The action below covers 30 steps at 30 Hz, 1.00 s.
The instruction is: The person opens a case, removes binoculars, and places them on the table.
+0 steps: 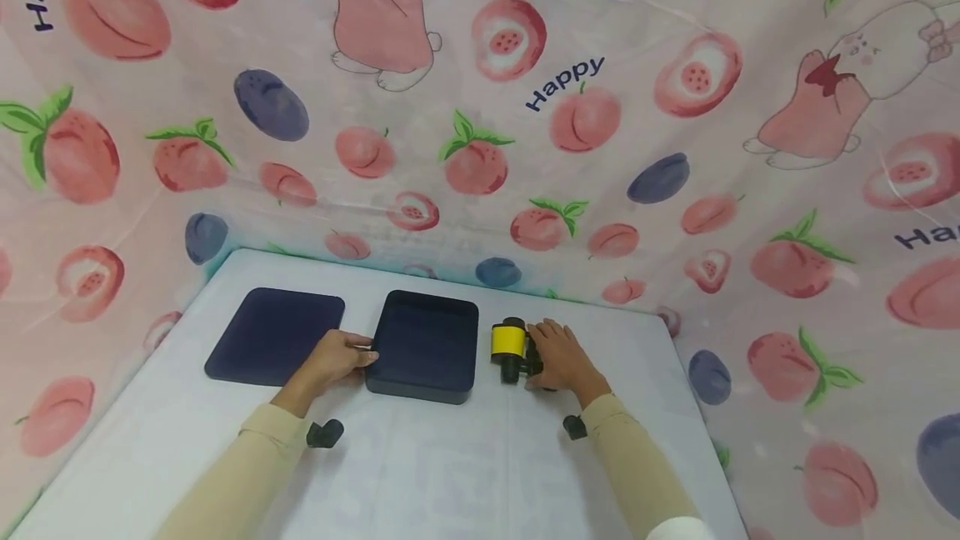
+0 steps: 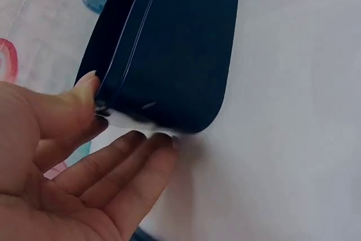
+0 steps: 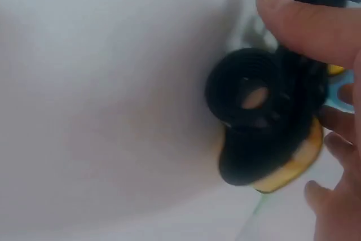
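In the head view, my left hand (image 1: 333, 359) is at the left side of a dark navy open box (image 1: 418, 392). Its thumb and index finger pinch the box's wall near the rim; in the left wrist view the other fingers reach below the box's edge (image 2: 175, 55). To the right of the box is a pair of black and yellow binoculars (image 1: 508, 342). My right hand (image 1: 564, 361) grips the binoculars from their right side, covering that barrel. The right wrist view shows a round black eyepiece (image 3: 245, 88) close to the thumb.
A flat dark navy square panel (image 1: 273, 332) with rounded corners lies left of the box, partly behind the left hand. White cloth covers the table (image 1: 427, 473). A fruit-and-rabbit patterned curtain (image 1: 420, 132) rises behind the table and along its sides.
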{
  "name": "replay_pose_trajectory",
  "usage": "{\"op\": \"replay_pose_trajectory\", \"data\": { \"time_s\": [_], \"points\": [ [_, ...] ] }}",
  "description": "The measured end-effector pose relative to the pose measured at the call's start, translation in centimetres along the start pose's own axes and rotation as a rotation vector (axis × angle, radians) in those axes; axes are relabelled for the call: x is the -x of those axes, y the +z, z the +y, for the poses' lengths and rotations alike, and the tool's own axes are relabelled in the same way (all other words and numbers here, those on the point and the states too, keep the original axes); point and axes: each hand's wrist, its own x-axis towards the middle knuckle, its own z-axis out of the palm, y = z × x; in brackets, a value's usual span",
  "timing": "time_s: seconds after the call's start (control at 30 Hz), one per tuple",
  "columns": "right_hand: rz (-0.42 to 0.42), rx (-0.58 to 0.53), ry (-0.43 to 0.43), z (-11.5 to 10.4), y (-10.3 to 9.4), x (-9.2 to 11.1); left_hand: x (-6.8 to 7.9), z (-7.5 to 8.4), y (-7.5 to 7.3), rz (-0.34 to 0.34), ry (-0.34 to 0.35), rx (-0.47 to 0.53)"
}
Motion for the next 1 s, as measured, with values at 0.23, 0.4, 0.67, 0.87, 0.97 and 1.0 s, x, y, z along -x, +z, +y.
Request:
{"op": "replay_pose_trajectory", "data": {
  "time_s": [0.23, 0.4, 0.67, 0.87, 0.97, 1.0],
  "points": [
    [0.051, -0.064, 0.047, 0.2, -1.2, 1.9, 0.5, 2.4, -0.6, 0.109, 0.178, -0.385],
    [0.147, -0.049, 0.081, -1.4, -4.0, 2.1, 0.6, 6.3, 0.0, 0.161, 0.301, -0.607],
    [0.222, -0.111, 0.095, -4.4, -8.1, -0.2, 1.0, 12.4, 0.7, 0.183, 0.344, -0.814],
    [0.223, -0.098, 0.12, -5.0, -8.4, -0.8, 0.8, 13.6, 0.2, 0.154, 0.328, -0.844],
    [0.216, -0.087, 0.134, -4.7, -8.0, -0.8, 0.8, 13.4, 0.2, 0.142, 0.321, -0.838],
    [0.215, -0.088, 0.135, -4.7, -7.9, -0.8, 0.8, 13.3, 0.2, 0.14, 0.32, -0.837]
  ]
}}
